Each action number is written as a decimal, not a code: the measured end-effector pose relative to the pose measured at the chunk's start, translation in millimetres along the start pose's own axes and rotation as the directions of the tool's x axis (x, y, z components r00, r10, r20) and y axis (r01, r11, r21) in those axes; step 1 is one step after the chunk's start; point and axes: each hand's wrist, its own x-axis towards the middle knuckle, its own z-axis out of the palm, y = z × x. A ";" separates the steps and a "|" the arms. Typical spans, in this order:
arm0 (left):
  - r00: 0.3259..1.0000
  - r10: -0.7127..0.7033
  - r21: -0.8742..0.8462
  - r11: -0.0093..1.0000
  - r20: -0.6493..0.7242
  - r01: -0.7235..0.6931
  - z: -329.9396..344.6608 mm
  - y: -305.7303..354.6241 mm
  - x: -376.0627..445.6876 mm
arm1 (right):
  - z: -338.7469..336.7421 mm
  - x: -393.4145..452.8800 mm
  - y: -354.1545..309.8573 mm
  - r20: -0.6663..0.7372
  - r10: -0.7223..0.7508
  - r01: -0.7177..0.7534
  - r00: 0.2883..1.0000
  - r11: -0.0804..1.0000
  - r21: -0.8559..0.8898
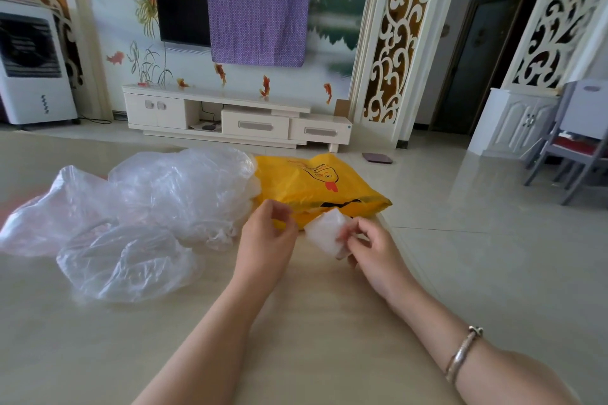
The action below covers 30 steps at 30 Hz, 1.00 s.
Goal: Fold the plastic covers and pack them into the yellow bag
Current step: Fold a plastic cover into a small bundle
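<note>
Two hands are out over the beige desk (296, 339), head view only. The right hand (371, 248) pinches a small folded white plastic cover (324, 232) between thumb and fingers, holding it just in front of the flat yellow plastic bag with a red-and-black cartoon print (316, 184). The left hand (268, 235) sits right beside it, fingers curled, thumb and fingertips close together; can't tell if it's actually gripping anything. Off to the left a big heap of crumpled clear plastic covers (148, 207) is spread over the desk, touching the bag's left edge. Silver bracelet (462, 353) on the right wrist.
</note>
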 end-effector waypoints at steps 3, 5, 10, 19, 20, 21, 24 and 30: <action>0.998 0.054 0.328 0.944 -0.043 -0.037 -3.1 -5.0 2.6 | 4.8 10.7 -9.3 0.095 -0.006 0.010 0.995 0.999 -0.035; 1.000 0.010 0.411 0.911 0.001 -0.009 -3.0 -8.3 4.3 | 11.9 21.1 -10.7 0.177 -0.021 0.039 0.984 0.994 -0.100; 0.998 -0.056 0.470 0.881 -0.010 0.054 -4.3 -7.1 8.7 | 39.1 47.4 -3.6 0.278 -0.042 0.113 0.960 0.962 -0.247; 0.998 -0.048 0.437 0.897 -0.045 0.063 -10.6 -12.2 24.0 | 65.3 80.1 0.9 0.367 -0.083 0.281 0.926 0.802 -0.527; 0.998 -0.040 0.424 0.904 -0.051 0.058 -9.9 -13.7 24.2 | 68.4 83.1 1.3 0.369 -0.060 0.283 0.928 0.758 -0.588; 0.998 -0.029 0.406 0.913 -0.059 0.050 -9.6 -14.2 23.7 | 71.0 86.2 0.1 0.357 -0.025 0.268 0.934 0.710 -0.651; 0.997 0.007 0.353 0.936 -0.072 0.019 -9.0 -16.4 21.7 | 81.0 95.4 -6.0 0.278 0.095 0.153 0.956 0.646 -0.748; 0.999 0.006 0.405 0.914 -0.034 0.008 -14.1 -21.9 20.0 | 88.4 92.1 -5.0 0.280 0.151 0.142 0.948 0.587 -0.797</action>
